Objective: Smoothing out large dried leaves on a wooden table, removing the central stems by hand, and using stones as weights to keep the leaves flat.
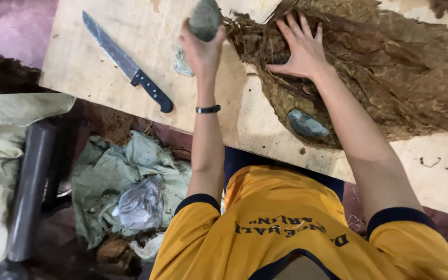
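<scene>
- Board (130, 31): pale wooden sheet, runs from far left to near right across the view, tilted in frame.
- Leaves (390, 78): big brown dried heap over the right half of the board, its left edge reaching the board's middle; long veins run roughly left to right.
- Cloth (125, 171): green sacking with a clear plastic bag (141, 205) on it, down on the floor, near left, below the board's edge.
- Knife (125, 62): black handle toward the near side, blade pointing far left; long axis diagonal. It lies left of both hands, well apart from them; the left hand is the nearer of the 2.
- Right hand (302, 49): fingers spread wide, palm pressed flat on the leaves' left edge, holding nothing.
- Left hand (200, 49): closed around stone 1 (206, 18), a grey-green lump lifted just left of the heap, clear of the board.
- Stone 2 (307, 124): grey, lies on the near edge of the leaves, on the near side of the right hand, long axis left to right.
</scene>
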